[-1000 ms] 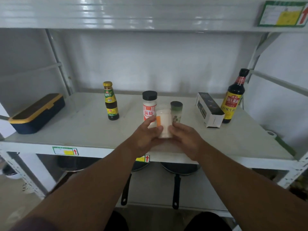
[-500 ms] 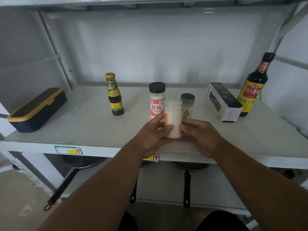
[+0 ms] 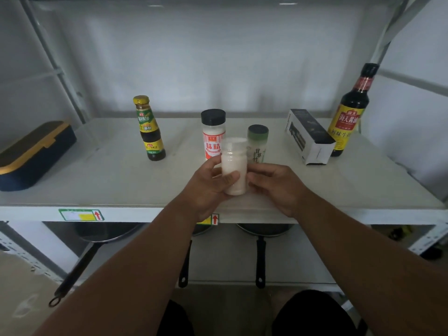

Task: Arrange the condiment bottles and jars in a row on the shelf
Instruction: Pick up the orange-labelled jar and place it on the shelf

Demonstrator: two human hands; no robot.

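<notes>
Near the front edge of the shelf, both hands hold one small white jar.

Left hand wraps fingers and thumb round the jar; right hand touches its right side, fingers curled. Since a second ago the orange label has turned out of sight, yet the jar sits no nearer the row: red-label shaker and green jar stand just behind, so placement remains.
</notes>
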